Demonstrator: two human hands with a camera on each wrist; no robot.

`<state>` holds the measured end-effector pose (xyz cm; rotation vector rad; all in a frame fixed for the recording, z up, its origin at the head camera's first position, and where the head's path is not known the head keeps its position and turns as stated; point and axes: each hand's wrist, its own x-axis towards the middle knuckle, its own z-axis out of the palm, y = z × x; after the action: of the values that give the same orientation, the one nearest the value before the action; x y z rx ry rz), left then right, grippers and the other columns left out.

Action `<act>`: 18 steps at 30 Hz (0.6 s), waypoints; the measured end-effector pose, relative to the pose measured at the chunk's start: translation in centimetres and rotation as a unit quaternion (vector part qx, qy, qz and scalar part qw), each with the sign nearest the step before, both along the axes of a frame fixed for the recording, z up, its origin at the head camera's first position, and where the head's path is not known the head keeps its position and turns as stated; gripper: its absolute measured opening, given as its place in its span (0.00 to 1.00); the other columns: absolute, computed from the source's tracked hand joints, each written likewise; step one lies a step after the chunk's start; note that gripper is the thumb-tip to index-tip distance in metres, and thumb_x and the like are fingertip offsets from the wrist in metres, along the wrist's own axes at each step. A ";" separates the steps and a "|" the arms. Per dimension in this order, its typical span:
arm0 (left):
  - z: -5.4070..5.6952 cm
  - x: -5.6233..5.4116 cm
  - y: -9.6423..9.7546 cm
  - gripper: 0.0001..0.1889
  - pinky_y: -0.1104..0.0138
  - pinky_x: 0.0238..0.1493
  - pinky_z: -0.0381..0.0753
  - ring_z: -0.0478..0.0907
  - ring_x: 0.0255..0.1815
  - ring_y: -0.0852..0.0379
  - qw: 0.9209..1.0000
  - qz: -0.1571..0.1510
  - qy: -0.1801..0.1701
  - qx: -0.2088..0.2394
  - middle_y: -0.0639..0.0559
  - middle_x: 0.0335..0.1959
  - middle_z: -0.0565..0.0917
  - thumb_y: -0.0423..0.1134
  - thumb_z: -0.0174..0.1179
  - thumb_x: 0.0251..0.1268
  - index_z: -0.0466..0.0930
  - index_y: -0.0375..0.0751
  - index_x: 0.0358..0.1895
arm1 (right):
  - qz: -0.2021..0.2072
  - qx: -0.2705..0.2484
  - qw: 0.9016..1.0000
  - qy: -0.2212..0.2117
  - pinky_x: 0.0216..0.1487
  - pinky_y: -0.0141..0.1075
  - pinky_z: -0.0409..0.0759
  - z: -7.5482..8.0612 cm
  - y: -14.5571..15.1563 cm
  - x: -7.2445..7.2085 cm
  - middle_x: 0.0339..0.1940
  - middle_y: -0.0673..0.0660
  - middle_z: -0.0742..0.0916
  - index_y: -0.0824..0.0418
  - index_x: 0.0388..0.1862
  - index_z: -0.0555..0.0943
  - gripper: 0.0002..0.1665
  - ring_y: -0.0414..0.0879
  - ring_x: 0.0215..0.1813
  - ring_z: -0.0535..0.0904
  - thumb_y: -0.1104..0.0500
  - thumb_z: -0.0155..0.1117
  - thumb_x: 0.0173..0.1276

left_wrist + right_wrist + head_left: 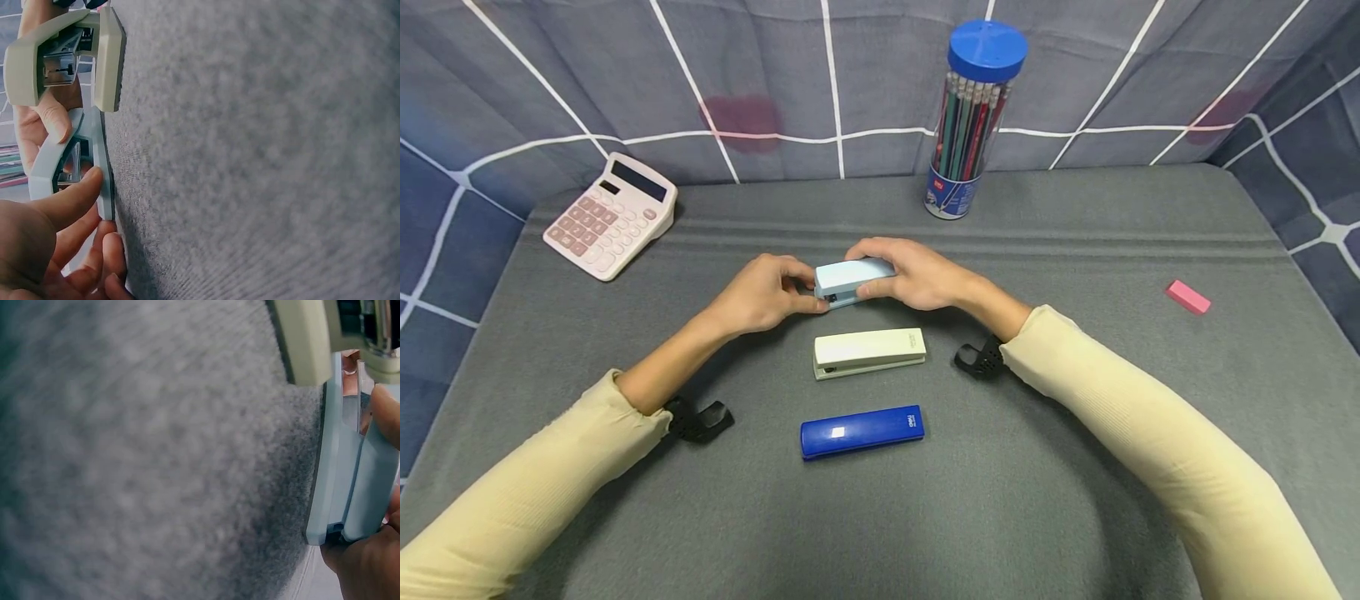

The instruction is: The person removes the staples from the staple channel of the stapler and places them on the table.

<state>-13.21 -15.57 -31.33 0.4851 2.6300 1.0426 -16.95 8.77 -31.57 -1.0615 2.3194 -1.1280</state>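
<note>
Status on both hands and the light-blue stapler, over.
Left hand pinches light-blue stapler at front; right hand grips its rear. Held upright. Cream stapler apart, not blocking.

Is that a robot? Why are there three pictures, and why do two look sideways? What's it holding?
No robot here! These are a person's left hand and right hand. The big picture comes from a camera on the person's head, looking forward and down. The other two come from cameras worn on the wrists, so they look close up and turned sideways.

Both hands hold one light blue stapler. Nearer the person are a cream stapler and a dark blue stapler. Also on the gray table are a pink calculator, a pencil tub and a small pink block, perhaps an eraser.
</note>
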 end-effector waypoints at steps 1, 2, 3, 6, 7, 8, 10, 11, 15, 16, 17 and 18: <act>0.0 0.0 0.0 0.13 0.63 0.30 0.69 0.73 0.29 0.53 1.000 -0.001 0.001 0.000 0.43 0.38 0.83 0.38 0.72 0.58 0.86 0.34 0.43 | -0.001 -0.001 1.000 0.001 0.52 0.42 0.70 0.0 0.0 0.0 0.47 0.54 0.82 0.58 0.55 0.78 0.17 0.46 0.47 0.75 0.60 0.67 0.69; 0.0 0.0 0.0 0.13 0.63 0.30 0.69 0.73 0.29 0.53 1.000 -0.001 0.002 -0.001 0.43 0.38 0.83 0.38 0.72 0.59 0.86 0.34 0.43 | -0.001 -0.002 1.000 0.002 0.52 0.42 0.70 0.0 0.0 0.0 0.48 0.54 0.82 0.58 0.56 0.78 0.17 0.46 0.47 0.75 0.60 0.67 0.69; 0.0 0.0 0.0 0.13 0.62 0.30 0.69 0.73 0.29 0.53 1.000 -0.002 0.002 -0.002 0.43 0.39 0.84 0.38 0.72 0.59 0.86 0.33 0.43 | -0.001 -0.003 1.000 0.003 0.52 0.42 0.70 -0.1 0.0 0.0 0.48 0.54 0.82 0.58 0.56 0.79 0.17 0.46 0.47 0.75 0.60 0.67 0.69; -0.1 0.0 -0.1 0.14 0.62 0.31 0.70 0.74 0.30 0.52 1.000 -0.004 0.004 -0.002 0.42 0.39 0.84 0.38 0.72 0.59 0.86 0.33 0.44 | -0.001 -0.010 1.000 0.003 0.52 0.41 0.71 -0.1 0.1 0.0 0.48 0.53 0.82 0.59 0.56 0.79 0.18 0.46 0.48 0.75 0.59 0.67 0.69; -0.1 0.0 -0.1 0.14 0.62 0.31 0.70 0.75 0.31 0.52 1.000 -0.004 0.005 -0.001 0.42 0.40 0.84 0.37 0.72 0.59 0.86 0.32 0.45 | -0.005 -0.022 1.000 -0.005 0.52 0.41 0.71 -0.2 0.1 0.0 0.49 0.54 0.82 0.59 0.56 0.79 0.18 0.46 0.48 0.75 0.60 0.67 0.69; -0.1 0.0 -0.2 0.15 0.61 0.32 0.71 0.75 0.31 0.51 1.000 -0.002 0.007 0.000 0.41 0.40 0.84 0.37 0.72 0.59 0.85 0.32 0.46 | -0.008 -0.034 0.999 -0.015 0.52 0.41 0.71 -0.1 0.2 0.0 0.49 0.55 0.82 0.60 0.57 0.78 0.18 0.46 0.49 0.75 0.60 0.67 0.69; -0.2 0.0 -0.3 0.16 0.61 0.33 0.72 0.76 0.32 0.51 1.000 -0.001 0.011 0.001 0.40 0.41 0.84 0.36 0.71 0.59 0.85 0.31 0.48 | -0.013 -0.053 0.998 -0.028 0.53 0.41 0.71 -0.2 0.3 0.0 0.49 0.56 0.82 0.61 0.57 0.78 0.19 0.47 0.49 0.75 0.62 0.67 0.69; -0.2 0.0 -0.4 0.17 0.62 0.33 0.72 0.76 0.32 0.50 1.000 -0.002 0.014 0.002 0.40 0.42 0.84 0.35 0.71 0.59 0.85 0.30 0.49 | -0.016 -0.063 0.997 -0.034 0.53 0.41 0.71 -0.2 0.4 0.0 0.49 0.56 0.82 0.61 0.57 0.78 0.19 0.47 0.50 0.75 0.62 0.67 0.68; -0.3 -0.1 -0.5 0.19 0.61 0.35 0.73 0.78 0.34 0.49 1.000 -0.005 0.018 0.004 0.38 0.43 0.84 0.35 0.71 0.59 0.83 0.29 0.51 | -0.025 -0.078 0.996 -0.045 0.54 0.41 0.71 -0.1 0.5 0.1 0.48 0.57 0.82 0.62 0.56 0.77 0.19 0.47 0.50 0.76 0.63 0.68 0.68; -0.3 -0.2 -0.5 0.19 0.61 0.35 0.73 0.78 0.34 0.49 1.000 -0.006 0.018 0.004 0.38 0.44 0.84 0.36 0.71 0.59 0.83 0.29 0.52 | -0.027 -0.081 0.995 -0.047 0.54 0.41 0.71 -0.2 0.6 0.1 0.48 0.56 0.82 0.62 0.56 0.77 0.19 0.47 0.50 0.76 0.63 0.68 0.67; -0.3 -0.2 -0.5 0.19 0.61 0.35 0.73 0.77 0.34 0.49 1.000 -0.007 0.017 0.003 0.38 0.44 0.84 0.36 0.71 0.60 0.83 0.29 0.52 | -0.028 -0.084 0.995 -0.050 0.54 0.41 0.71 -0.2 0.6 0.1 0.48 0.56 0.82 0.62 0.56 0.78 0.19 0.47 0.50 0.76 0.63 0.68 0.67; -0.3 -0.3 -0.5 0.19 0.61 0.35 0.73 0.77 0.34 0.49 1.000 -0.007 0.015 0.001 0.38 0.44 0.84 0.36 0.71 0.60 0.83 0.29 0.52 | -0.029 -0.086 0.994 -0.053 0.53 0.41 0.71 -0.2 0.6 0.1 0.48 0.56 0.82 0.62 0.56 0.78 0.19 0.47 0.50 0.76 0.63 0.68 0.67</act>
<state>-13.48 -16.08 -31.66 0.5233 2.6485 1.0427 -16.84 9.35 -31.77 -0.9727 2.2156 -1.3929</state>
